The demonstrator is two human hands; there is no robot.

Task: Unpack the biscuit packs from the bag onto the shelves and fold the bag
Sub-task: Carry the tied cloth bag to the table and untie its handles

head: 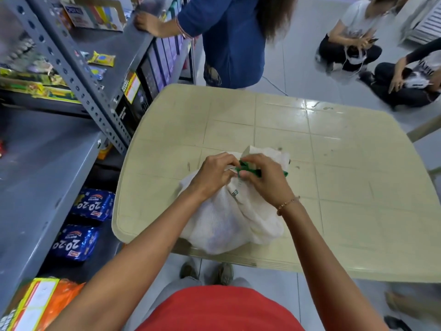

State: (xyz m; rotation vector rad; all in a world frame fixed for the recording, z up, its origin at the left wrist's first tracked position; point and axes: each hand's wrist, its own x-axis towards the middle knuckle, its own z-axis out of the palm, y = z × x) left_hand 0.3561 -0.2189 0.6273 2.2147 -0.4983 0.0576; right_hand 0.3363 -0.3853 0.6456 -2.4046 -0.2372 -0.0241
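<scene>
A full white cloth bag [226,220] with green handles [250,169] sits on the near edge of a beige plastic table [334,163]. Bluish shapes show faintly through the fabric; what it holds is otherwise hidden. My left hand [214,173] pinches the gathered cloth at the bag's mouth. My right hand [262,180] grips the green handle right beside it, fingertips of both hands almost touching. The grey metal shelves [55,163] stand to my left, with two blue 20-20 butter biscuit packs [94,204] on a lower shelf.
A person in blue stands at the table's far left corner, a hand [146,22] on the upper shelf. Two people [353,37] sit on the floor at the far right. Boxes and small packets fill the upper shelves; an orange pack [43,304] lies at bottom left.
</scene>
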